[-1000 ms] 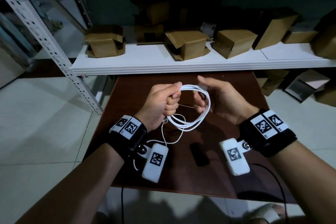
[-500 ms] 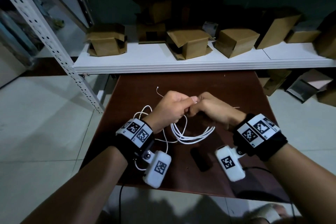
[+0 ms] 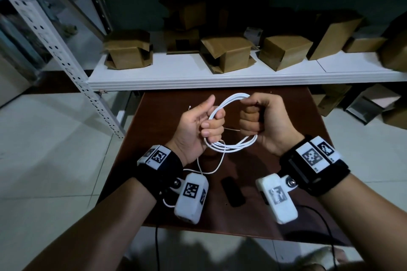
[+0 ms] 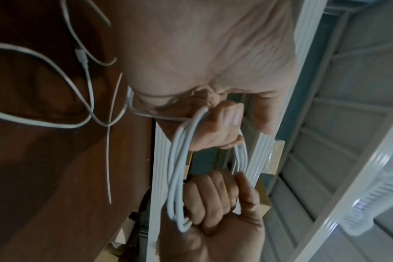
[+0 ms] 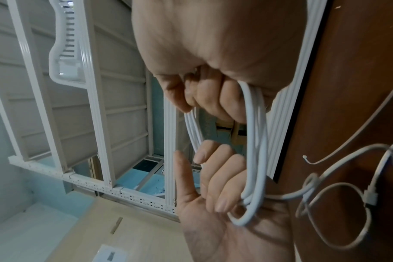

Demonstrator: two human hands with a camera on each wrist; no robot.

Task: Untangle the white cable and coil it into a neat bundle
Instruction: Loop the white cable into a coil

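Note:
The white cable (image 3: 232, 146) is wound into a ring of several turns, held up over the brown table (image 3: 154, 116). My left hand (image 3: 211, 116) grips the ring's left side with curled fingers, thumb pointing up. My right hand (image 3: 251, 116) is a closed fist round the right side. A loose tail (image 3: 211, 166) hangs from the ring down past my left wrist. In the left wrist view the coil (image 4: 180, 159) runs from my left fingers (image 4: 222, 122) to the right fist. In the right wrist view the coil (image 5: 256, 141) spans both hands, and the tail's connector (image 5: 370, 196) lies on the table.
A small black object (image 3: 233, 191) lies on the table near me, and a thin white tie (image 3: 231, 129) lies under the hands. A white shelf (image 3: 220, 77) with several cardboard boxes overhangs the table's far edge. A perforated metal upright (image 3: 72, 66) stands at the left.
Half a second ago both hands were low with knuckles together and the coil drooping. Now they are raised and apart, palms turned toward me, with the coil held as a ring.

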